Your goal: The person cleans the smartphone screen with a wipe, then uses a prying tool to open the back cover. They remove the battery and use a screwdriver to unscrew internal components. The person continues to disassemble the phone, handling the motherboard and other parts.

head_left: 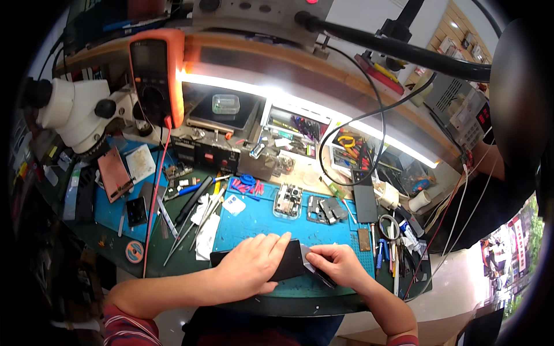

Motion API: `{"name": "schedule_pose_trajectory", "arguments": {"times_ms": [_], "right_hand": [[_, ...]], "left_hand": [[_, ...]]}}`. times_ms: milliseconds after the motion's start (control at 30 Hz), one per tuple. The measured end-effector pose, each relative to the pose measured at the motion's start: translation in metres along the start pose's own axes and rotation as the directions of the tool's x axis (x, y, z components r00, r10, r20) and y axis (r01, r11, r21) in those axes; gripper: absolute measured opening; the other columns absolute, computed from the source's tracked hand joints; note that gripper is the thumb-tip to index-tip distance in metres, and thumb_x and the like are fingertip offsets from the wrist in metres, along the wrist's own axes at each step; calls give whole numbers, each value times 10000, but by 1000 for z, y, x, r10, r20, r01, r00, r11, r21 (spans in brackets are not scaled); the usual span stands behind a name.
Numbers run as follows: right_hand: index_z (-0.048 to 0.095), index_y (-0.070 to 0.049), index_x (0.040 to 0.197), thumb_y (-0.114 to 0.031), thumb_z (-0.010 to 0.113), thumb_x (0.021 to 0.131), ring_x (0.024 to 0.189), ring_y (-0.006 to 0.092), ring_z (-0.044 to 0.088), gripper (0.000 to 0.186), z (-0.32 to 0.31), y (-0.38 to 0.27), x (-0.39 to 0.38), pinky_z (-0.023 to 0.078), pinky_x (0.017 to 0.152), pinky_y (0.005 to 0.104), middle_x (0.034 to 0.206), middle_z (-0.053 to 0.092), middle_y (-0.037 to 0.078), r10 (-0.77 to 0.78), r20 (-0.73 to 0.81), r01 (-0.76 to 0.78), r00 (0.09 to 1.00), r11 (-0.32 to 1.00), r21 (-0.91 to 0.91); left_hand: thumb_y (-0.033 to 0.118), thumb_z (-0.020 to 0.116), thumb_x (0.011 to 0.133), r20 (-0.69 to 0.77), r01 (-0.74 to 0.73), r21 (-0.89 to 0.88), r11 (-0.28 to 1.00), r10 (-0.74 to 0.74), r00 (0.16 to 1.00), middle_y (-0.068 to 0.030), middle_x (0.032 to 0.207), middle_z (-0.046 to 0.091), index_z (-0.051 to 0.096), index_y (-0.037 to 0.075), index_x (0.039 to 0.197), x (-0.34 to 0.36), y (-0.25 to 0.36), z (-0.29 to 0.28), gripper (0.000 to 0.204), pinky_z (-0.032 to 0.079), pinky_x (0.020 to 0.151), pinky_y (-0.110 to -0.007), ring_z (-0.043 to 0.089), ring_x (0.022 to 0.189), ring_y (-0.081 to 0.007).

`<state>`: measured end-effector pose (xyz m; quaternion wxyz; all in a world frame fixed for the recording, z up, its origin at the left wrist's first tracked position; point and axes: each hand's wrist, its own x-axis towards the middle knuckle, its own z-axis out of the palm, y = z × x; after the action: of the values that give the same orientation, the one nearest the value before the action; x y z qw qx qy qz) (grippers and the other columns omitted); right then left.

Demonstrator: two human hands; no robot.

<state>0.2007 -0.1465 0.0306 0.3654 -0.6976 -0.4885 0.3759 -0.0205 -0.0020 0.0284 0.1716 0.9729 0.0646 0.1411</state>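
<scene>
A flat black phone [289, 260] lies at the near edge of the blue work mat [254, 222]. My left hand [254, 262] rests across it, fingers toward its far edge and thumb at its near edge, holding it down. My right hand [337, 264] is closed in a pinch at the phone's right end. Between its thumb and fingers is a thin grey flat piece [307, 257], pressed against the phone's edge. Its exact kind cannot be made out. Both palms hide parts of the phone.
Beyond my hands are a clear tray of phone parts [288, 200] and dark metal parts [326, 209]. Tweezers and a cloth [206, 236] lie left; pens and tools [392, 248] right. A multimeter [154, 78] and microscope [75, 109] stand at left. Another person's arm [490, 161] is at right.
</scene>
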Motion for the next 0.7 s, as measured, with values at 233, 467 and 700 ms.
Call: {"name": "schedule_pose_trajectory", "arguments": {"times_ms": [233,467,700], "right_hand": [[751,47,1109,-146,701,1012,769,31,595,222,2,-6,10,501,675,221,872,737,1,10,9,-10,1000,998,-58],[768,4,1027,-197,709,987,663,63,629,213,-18,-26,13,503,605,258,768,739,51,-24,85,40,996,981,-189],[766,-29,990,-199,695,976,656,166,697,185,-33,-42,20,530,617,317,792,758,90,-82,205,141,975,945,-295]], "left_hand": [[248,888,708,31,-6,-31,1000,7,999,-184,1252,545,397,-124,1462,0,0,-1,973,497,941,-391,580,1079,-316],[235,874,721,52,-31,-17,999,32,998,-172,1270,542,384,-97,1481,-1,3,-5,963,490,960,-390,580,1095,-307],[198,838,722,49,-79,65,995,76,996,-151,1249,542,397,-95,1480,2,7,-9,925,485,927,-369,576,1056,-276]]}}
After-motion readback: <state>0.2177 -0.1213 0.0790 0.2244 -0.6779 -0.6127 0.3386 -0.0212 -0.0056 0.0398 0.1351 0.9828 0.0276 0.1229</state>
